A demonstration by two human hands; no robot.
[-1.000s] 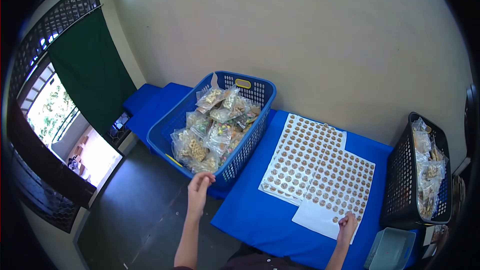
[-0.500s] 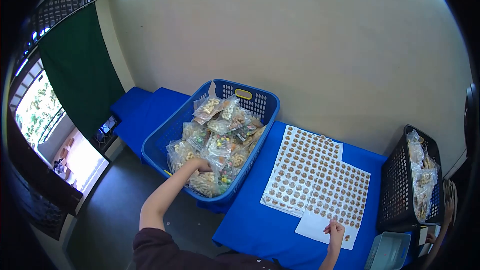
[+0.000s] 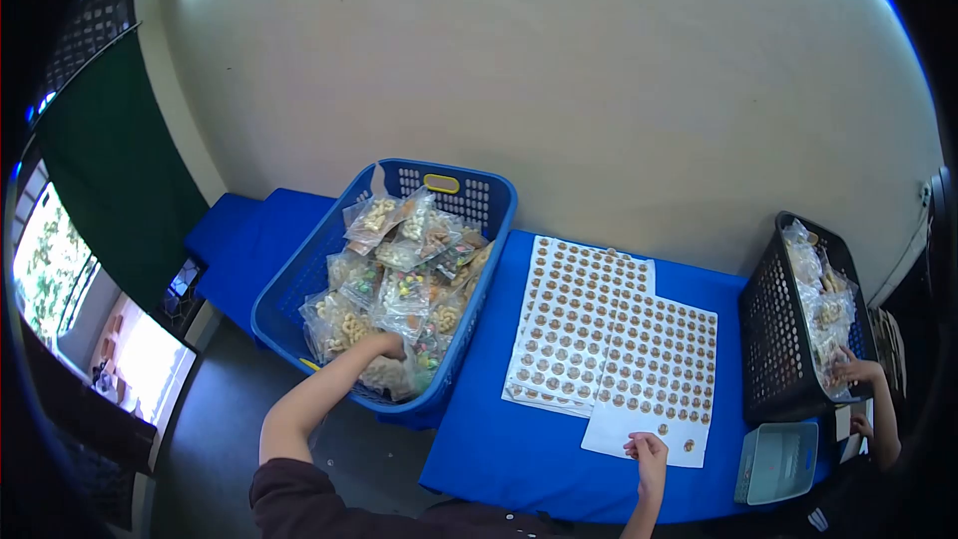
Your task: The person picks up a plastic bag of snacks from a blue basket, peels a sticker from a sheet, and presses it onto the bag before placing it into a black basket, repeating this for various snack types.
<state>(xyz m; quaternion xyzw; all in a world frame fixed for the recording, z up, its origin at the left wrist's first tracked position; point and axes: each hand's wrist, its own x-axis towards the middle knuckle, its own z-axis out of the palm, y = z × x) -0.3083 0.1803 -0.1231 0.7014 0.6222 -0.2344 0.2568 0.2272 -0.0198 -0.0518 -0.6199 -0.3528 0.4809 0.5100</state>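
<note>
My left hand [image 3: 391, 347] reaches into the blue basket [image 3: 504, 215] and rests among clear plastic bags of snacks [image 3: 401, 291]; its fingers are hidden by the hand and bags. Over the lower edge of the sticker sheets [image 3: 609, 339] is my right hand [image 3: 647, 448], its fingers pinched together on a small round brown sticker. The white sheets carry rows of round brown stickers, with a bare white strip near my right hand.
On the right stands a black basket [image 3: 763, 359] with more bags [image 3: 828, 309]; a co-worker's hand [image 3: 858, 367] touches them. A grey-green plastic tub [image 3: 778, 464] sits at the right end of the blue-covered table [image 3: 489, 454].
The view has shifted, so the baskets and sheets appear further left. My right hand stays near the sheets' lower edge. The co-worker's hand now reaches onto the bags in the black basket.
</note>
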